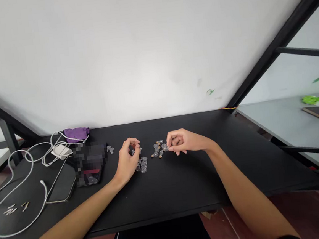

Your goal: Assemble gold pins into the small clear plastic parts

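Observation:
On the black table lie two small heaps of tiny clear glass bottles: uncorked ones by my left hand and corked ones by my right. My left hand is curled, fingertips pinched at a small bottle above the uncorked heap. My right hand is pinched on a tiny bottle at the right edge of the corked heap. One more small bottle lies apart to the left.
A phone lies face down at the left beside a blurred object. White cables and a white charger sprawl over the left side. A purple pouch sits against the wall. Small metal pieces lie near the front left.

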Demonstrator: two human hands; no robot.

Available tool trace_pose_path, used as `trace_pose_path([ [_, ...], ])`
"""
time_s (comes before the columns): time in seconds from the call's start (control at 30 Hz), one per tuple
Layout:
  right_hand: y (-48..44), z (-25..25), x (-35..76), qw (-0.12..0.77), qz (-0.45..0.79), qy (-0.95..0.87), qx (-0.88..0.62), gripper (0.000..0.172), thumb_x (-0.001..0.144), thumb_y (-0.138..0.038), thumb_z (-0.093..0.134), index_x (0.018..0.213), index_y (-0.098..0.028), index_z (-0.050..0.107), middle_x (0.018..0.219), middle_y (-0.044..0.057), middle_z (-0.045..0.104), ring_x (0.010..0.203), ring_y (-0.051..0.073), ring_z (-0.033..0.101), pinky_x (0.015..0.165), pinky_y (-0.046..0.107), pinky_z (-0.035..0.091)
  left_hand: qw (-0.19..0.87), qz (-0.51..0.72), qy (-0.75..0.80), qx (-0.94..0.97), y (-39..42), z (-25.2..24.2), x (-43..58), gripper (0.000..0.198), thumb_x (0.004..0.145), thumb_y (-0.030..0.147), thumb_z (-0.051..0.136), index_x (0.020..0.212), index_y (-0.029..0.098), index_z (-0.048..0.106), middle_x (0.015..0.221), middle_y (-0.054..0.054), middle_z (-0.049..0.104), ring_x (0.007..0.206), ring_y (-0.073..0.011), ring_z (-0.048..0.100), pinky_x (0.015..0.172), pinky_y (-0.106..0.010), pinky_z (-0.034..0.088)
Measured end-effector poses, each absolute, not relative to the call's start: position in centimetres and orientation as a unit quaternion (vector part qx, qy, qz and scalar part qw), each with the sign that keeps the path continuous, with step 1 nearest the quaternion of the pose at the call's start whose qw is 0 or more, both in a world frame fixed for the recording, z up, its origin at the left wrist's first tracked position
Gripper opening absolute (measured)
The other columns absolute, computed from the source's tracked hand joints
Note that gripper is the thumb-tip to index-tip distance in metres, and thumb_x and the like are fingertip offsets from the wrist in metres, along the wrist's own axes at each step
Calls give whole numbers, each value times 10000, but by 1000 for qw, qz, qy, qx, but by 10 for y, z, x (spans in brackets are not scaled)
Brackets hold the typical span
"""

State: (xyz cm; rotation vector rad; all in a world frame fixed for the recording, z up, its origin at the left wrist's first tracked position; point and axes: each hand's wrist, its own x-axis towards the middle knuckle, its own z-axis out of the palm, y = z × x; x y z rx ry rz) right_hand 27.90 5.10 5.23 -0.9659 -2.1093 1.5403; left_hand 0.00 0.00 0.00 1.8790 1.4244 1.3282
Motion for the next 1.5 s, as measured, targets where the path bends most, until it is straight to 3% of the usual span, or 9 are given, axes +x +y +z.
trace_pose_path([
  [0.23,44,56,268,-10,568,-758,-321,308,830,-420,785,906,-171,618,707,6,669,622,143,666,454,194,445,186,426,466,753,-8,5,-4,113,981,127,511,1008,219,571,901,0,581,892,-168,528,857,-309,396],
  [0.33,44,55,265,-29,564,-763,-314,279,835,-385,780,900,-175,608,678,-11,653,569,124,628,457,197,412,160,376,442,799,-12,7,-5,147,990,107,500,1054,222,565,933,-2,584,915,-173,521,887,-325,385],
  [0.5,44,49,264,-35,568,-760,-314,310,818,-386,795,867,-179,569,713,-16,655,579,124,644,584,245,497,139,347,431,821,-12,5,-4,168,992,88,492,1072,220,560,954,-1,597,928,-177,529,900,-333,379],
  [0.67,43,50,267,-28,573,-756,-315,351,792,-409,820,861,-189,555,759,-4,675,548,119,633,562,247,490,138,327,438,826,-12,6,-4,151,1001,114,489,1080,222,558,940,-4,595,929,-187,533,898,-346,381],
  [0.77,43,53,268,40,552,-762,-336,352,845,-453,780,824,-199,536,681,-25,638,495,103,576,537,241,445,101,284,435,848,-13,11,-6,121,1002,176,517,1105,224,559,969,-15,585,923,-199,530,885,-360,380],
  [0.93,48,41,259,339,430,-732,-406,366,941,-521,665,806,-228,493,621,-57,510,496,101,442,515,252,370,25,219,443,869,-14,19,-8,186,951,327,605,1077,209,535,1019,-43,568,940,-237,528,864,-388,390],
  [1.03,53,29,253,434,324,-723,-429,392,977,-504,618,746,-227,463,616,-55,429,538,114,396,549,272,332,8,204,452,868,-14,19,-7,185,943,356,603,997,208,507,993,-38,561,915,-233,530,851,-390,394],
  [1.3,79,15,243,423,170,-758,-467,427,1005,-475,528,685,-226,394,581,-56,341,553,128,310,577,283,290,-22,176,453,873,-15,16,-8,203,935,374,617,955,210,498,963,-31,576,929,-237,554,851,-400,384],
  [1.5,87,8,250,409,156,-761,-478,422,999,-473,515,684,-227,382,583,-55,320,557,131,290,582,284,283,-34,181,454,872,-18,16,-6,152,958,346,598,989,205,548,976,-48,613,946,-247,562,848,-407,375],
])
